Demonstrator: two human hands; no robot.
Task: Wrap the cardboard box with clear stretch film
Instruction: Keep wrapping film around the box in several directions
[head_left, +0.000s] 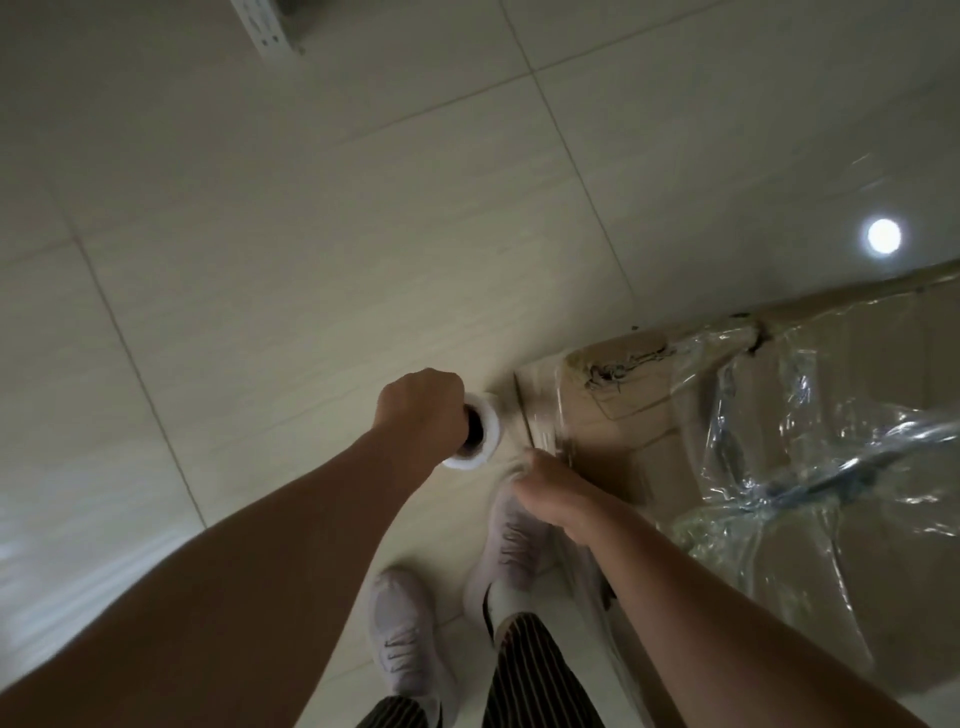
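A large cardboard box (649, 410) stands on the floor at the right, its top and side partly covered with wrinkled clear stretch film (810, 467). My left hand (421, 410) grips the end of a white film roll (480, 434) just left of the box's near corner; its fingers curl into the roll's dark core. My right hand (550, 486) is at the box's corner edge and pinches a stretched band of film. The fingertips are blurred.
Pale tiled floor (311, 234) spreads to the left and ahead. My two feet in white sneakers (410, 639) stand close to the box's near side. A metal frame foot (270, 26) shows at the top. A lamp reflection (883, 236) shines on the tiles.
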